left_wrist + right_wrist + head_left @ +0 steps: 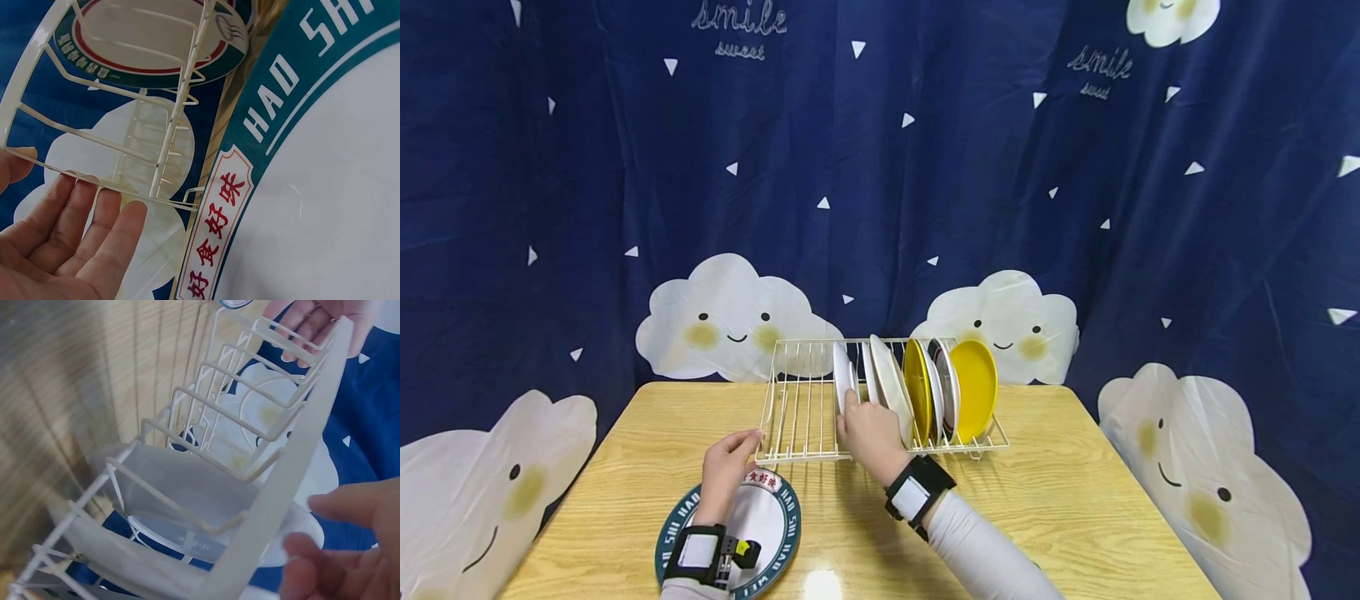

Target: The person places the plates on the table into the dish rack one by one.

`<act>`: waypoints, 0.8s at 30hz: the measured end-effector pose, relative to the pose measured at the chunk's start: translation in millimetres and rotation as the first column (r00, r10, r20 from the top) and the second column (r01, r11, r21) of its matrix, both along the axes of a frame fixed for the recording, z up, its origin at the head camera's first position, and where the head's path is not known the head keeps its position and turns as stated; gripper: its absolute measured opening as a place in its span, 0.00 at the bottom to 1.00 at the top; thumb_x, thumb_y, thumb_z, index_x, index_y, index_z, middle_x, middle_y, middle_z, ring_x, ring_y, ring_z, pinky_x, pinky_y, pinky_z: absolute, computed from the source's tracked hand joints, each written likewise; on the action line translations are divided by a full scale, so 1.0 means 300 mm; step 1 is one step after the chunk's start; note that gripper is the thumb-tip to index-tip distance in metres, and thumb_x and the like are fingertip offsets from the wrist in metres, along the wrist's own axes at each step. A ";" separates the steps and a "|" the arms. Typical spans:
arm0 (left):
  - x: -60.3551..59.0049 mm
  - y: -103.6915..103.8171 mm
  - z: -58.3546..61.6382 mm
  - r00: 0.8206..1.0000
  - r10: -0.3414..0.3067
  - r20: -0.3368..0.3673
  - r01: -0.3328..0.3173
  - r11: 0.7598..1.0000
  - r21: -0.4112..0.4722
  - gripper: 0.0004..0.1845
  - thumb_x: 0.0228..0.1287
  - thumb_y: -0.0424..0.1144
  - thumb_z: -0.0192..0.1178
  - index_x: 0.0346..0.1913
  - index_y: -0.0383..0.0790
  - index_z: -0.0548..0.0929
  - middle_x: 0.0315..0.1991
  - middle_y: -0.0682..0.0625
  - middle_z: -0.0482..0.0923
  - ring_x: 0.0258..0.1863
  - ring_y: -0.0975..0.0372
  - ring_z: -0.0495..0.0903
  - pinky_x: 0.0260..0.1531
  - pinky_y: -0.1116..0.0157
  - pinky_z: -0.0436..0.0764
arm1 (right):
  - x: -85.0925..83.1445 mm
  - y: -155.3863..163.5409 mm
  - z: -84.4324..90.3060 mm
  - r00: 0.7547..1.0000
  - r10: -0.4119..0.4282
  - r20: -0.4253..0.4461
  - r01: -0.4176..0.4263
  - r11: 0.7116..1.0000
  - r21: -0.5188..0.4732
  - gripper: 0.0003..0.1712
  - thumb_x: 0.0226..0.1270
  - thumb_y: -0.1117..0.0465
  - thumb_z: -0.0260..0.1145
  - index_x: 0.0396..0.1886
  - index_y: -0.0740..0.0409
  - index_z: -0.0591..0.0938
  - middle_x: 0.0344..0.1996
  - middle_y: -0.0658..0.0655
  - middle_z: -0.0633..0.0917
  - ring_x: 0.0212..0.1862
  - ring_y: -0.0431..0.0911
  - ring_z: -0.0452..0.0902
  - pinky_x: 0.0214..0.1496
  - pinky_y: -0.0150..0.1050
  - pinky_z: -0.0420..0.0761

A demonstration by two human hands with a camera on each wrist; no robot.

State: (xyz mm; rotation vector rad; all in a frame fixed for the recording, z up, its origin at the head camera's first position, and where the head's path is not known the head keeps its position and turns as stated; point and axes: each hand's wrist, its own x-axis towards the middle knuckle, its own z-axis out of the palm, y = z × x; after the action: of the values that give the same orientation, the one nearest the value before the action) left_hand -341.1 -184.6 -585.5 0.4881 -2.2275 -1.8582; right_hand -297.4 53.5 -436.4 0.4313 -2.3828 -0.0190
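A cream wire dish rack [808, 457] stands on the table with several plates upright in its middle and right slots. My left hand [727, 467] is at the rack's left front corner, where its thumb and fingers [106, 212] pinch the wire rim. My right hand [874, 433] is at the front of a white plate [841, 371]. In the right wrist view the thumb and fingers [303, 565] stand apart, with the edge of a white plate [309, 534] between them; contact is unclear. Below my left forearm lies a plate with a green lettered rim [786, 533].
To the right of my right hand, the rack holds a cream plate [891, 383], yellow plates [976, 387] and white ones [951, 400]. A wooden table [1000, 517] carries everything. Behind it hangs a dark blue curtain [880, 167] with smiling clouds.
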 end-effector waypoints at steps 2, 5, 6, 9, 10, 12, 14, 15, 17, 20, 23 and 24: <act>0.004 0.001 0.002 1.000 0.000 -0.001 0.000 1.000 -0.003 0.32 0.42 0.71 0.55 0.45 0.52 0.80 0.46 0.53 0.76 0.47 0.60 0.76 0.39 0.62 0.83 | 0.013 0.024 0.001 0.999 0.047 0.002 -0.047 0.998 -0.030 0.15 0.53 0.49 0.64 0.27 0.54 0.71 0.08 0.49 0.75 0.11 0.43 0.71 0.06 0.35 0.62; 0.026 0.001 0.021 0.998 -0.037 -0.043 0.038 0.999 0.019 0.30 0.48 0.67 0.55 0.46 0.49 0.80 0.47 0.50 0.76 0.47 0.59 0.76 0.40 0.63 0.82 | 0.026 0.071 -0.004 0.990 0.133 -0.050 -0.137 0.987 -0.084 0.12 0.54 0.52 0.64 0.25 0.52 0.71 0.08 0.46 0.72 0.11 0.40 0.67 0.08 0.31 0.59; 0.027 0.002 0.021 0.998 -0.040 -0.045 0.041 0.999 0.017 0.30 0.48 0.67 0.55 0.47 0.49 0.80 0.47 0.50 0.76 0.48 0.58 0.76 0.40 0.63 0.82 | 0.031 0.089 -0.005 0.984 0.163 -0.075 -0.171 0.980 -0.106 0.12 0.54 0.53 0.64 0.24 0.52 0.71 0.08 0.45 0.71 0.10 0.39 0.65 0.08 0.29 0.58; 0.023 0.001 0.019 0.998 -0.042 -0.042 0.043 0.999 0.025 0.30 0.48 0.67 0.55 0.47 0.49 0.80 0.48 0.50 0.76 0.48 0.58 0.75 0.41 0.63 0.82 | 0.044 0.148 -0.008 0.960 0.231 -0.156 -0.257 0.951 -0.172 0.10 0.54 0.56 0.65 0.22 0.51 0.71 0.09 0.43 0.69 0.11 0.36 0.61 0.10 0.26 0.56; 0.021 0.000 0.016 0.999 -0.040 -0.037 0.041 0.999 0.031 0.30 0.48 0.67 0.55 0.47 0.49 0.80 0.47 0.51 0.76 0.48 0.59 0.75 0.41 0.62 0.82 | 0.049 0.171 -0.008 0.955 0.235 -0.180 -0.268 0.944 -0.193 0.10 0.53 0.56 0.65 0.21 0.51 0.72 0.08 0.43 0.69 0.11 0.35 0.59 0.10 0.25 0.55; -0.001 0.001 -0.006 1.000 -0.003 0.003 0.003 1.000 0.009 0.33 0.42 0.71 0.55 0.46 0.52 0.79 0.47 0.53 0.75 0.48 0.59 0.75 0.40 0.62 0.82 | 0.056 0.219 -0.010 0.944 0.238 -0.228 -0.289 0.929 -0.231 0.09 0.52 0.57 0.65 0.21 0.52 0.74 0.08 0.43 0.70 0.11 0.34 0.59 0.11 0.24 0.56; -0.006 0.001 -0.010 1.000 0.003 0.004 -0.003 1.000 0.010 0.33 0.41 0.71 0.56 0.46 0.52 0.79 0.47 0.54 0.75 0.48 0.59 0.75 0.41 0.61 0.82 | 0.056 0.272 -0.017 0.942 0.206 -0.265 -0.278 0.922 -0.269 0.09 0.52 0.58 0.66 0.20 0.52 0.74 0.09 0.43 0.71 0.12 0.34 0.59 0.11 0.24 0.56; -0.007 0.001 -0.011 1.000 0.006 0.000 -0.006 1.000 0.011 0.33 0.41 0.71 0.56 0.46 0.52 0.79 0.46 0.54 0.76 0.48 0.59 0.75 0.41 0.60 0.82 | 0.054 0.300 -0.020 0.942 0.186 -0.279 -0.267 0.919 -0.288 0.09 0.51 0.58 0.66 0.20 0.53 0.74 0.09 0.44 0.71 0.12 0.34 0.60 0.11 0.24 0.56; -0.003 0.004 -0.006 1.000 0.003 -0.009 -0.003 1.000 0.002 0.33 0.42 0.71 0.55 0.46 0.51 0.79 0.47 0.53 0.76 0.48 0.59 0.75 0.40 0.61 0.82 | 0.050 0.360 -0.029 0.943 0.138 -0.303 -0.241 0.912 -0.332 0.10 0.50 0.59 0.67 0.19 0.54 0.74 0.09 0.45 0.71 0.12 0.35 0.60 0.11 0.25 0.57; 0.018 0.009 0.018 1.000 -0.002 -0.022 0.002 1.000 -0.006 0.34 0.42 0.71 0.55 0.46 0.50 0.80 0.47 0.51 0.76 0.48 0.58 0.76 0.38 0.64 0.83 | 0.044 0.454 -0.048 0.946 0.053 -0.320 -0.189 0.892 -0.411 0.10 0.50 0.61 0.67 0.18 0.55 0.74 0.09 0.48 0.71 0.13 0.37 0.61 0.12 0.28 0.59; 0.054 0.015 0.068 0.998 -0.055 -0.035 0.055 0.998 -0.008 0.34 0.49 0.68 0.54 0.50 0.44 0.78 0.50 0.44 0.74 0.49 0.54 0.75 0.38 0.62 0.83 | 0.045 0.547 -0.075 0.955 -0.061 -0.289 -0.092 0.868 -0.487 0.10 0.54 0.61 0.65 0.19 0.57 0.74 0.10 0.49 0.71 0.13 0.38 0.61 0.13 0.30 0.59; 0.059 0.016 0.074 0.998 -0.057 -0.038 0.057 0.998 -0.001 0.34 0.48 0.68 0.54 0.50 0.44 0.78 0.51 0.43 0.74 0.49 0.53 0.75 0.38 0.63 0.83 | 0.046 0.577 -0.087 0.958 -0.105 -0.267 -0.049 0.857 -0.513 0.10 0.55 0.60 0.64 0.19 0.57 0.74 0.10 0.50 0.71 0.13 0.38 0.60 0.13 0.30 0.59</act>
State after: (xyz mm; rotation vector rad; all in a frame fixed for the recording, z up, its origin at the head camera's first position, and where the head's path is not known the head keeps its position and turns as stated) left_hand -323.3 -179.9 -563.2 0.3893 -2.2387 -1.8791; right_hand -283.7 226.6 -462.6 0.1207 -1.9990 0.5038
